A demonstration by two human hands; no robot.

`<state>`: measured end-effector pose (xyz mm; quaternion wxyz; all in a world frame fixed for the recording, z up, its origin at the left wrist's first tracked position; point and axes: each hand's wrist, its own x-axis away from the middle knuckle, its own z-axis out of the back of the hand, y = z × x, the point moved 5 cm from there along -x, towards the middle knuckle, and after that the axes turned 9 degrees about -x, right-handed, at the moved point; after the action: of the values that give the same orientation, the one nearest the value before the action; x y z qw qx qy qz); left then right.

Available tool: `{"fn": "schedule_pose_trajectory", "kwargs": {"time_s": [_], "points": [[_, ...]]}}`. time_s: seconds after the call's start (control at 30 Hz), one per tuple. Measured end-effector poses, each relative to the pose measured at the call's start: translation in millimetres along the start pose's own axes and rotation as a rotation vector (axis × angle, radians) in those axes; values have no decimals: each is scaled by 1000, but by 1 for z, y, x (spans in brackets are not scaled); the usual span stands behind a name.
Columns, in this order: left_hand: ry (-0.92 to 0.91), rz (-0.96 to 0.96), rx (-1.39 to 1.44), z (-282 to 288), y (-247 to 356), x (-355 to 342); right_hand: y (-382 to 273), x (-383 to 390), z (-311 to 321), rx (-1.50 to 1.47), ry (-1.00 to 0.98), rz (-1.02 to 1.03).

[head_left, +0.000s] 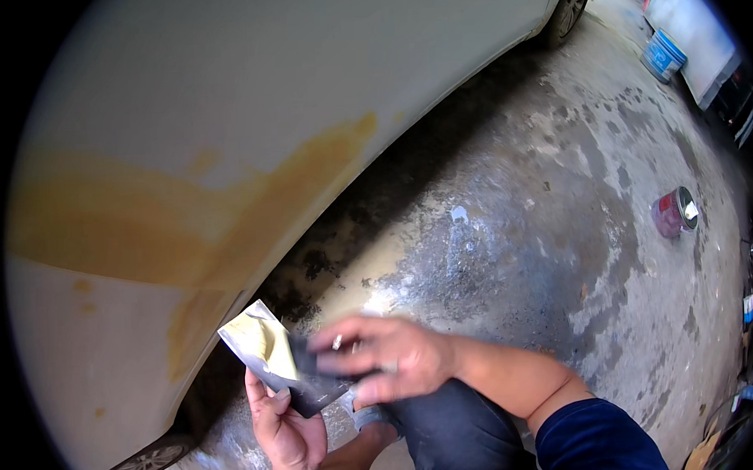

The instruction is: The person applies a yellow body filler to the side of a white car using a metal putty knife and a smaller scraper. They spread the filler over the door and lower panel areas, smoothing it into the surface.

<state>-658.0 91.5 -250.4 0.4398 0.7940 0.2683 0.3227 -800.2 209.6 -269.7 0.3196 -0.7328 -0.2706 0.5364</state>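
Note:
My left hand (284,428) grips a flat mixing board (312,399) from below, thumb near its edge. The board is dark at its near end and pale at its far end, where a mound of yellow putty (262,339) lies. Over the board is my right hand (403,356), blurred by motion, its fingers bent around a dark spreader (304,356) at the putty's edge. A small white thing (337,342) shows by its fingers, too smeared to name. Left of the hands stands a pale car body (243,64), with a broad yellow-brown filler patch (115,217) on its lower side.
Car wheels (151,461) (570,10) show at lower left and top right. On the stained concrete floor (510,221) stand a reddish tin (674,212) and a blue bucket (663,56) beside a pale panel (691,28). My bent knee (457,433) is beneath my right arm.

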Motion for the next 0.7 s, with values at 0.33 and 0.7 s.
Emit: {"fn": "schedule_pose_trajectory", "kwargs": {"time_s": [0.33, 0.7], "points": [[-5, -94, -30, 15, 22, -2, 29, -38, 95, 1323, 451, 3], [35, -71, -30, 37, 19, -9, 84, -45, 107, 1469, 421, -46]]}}
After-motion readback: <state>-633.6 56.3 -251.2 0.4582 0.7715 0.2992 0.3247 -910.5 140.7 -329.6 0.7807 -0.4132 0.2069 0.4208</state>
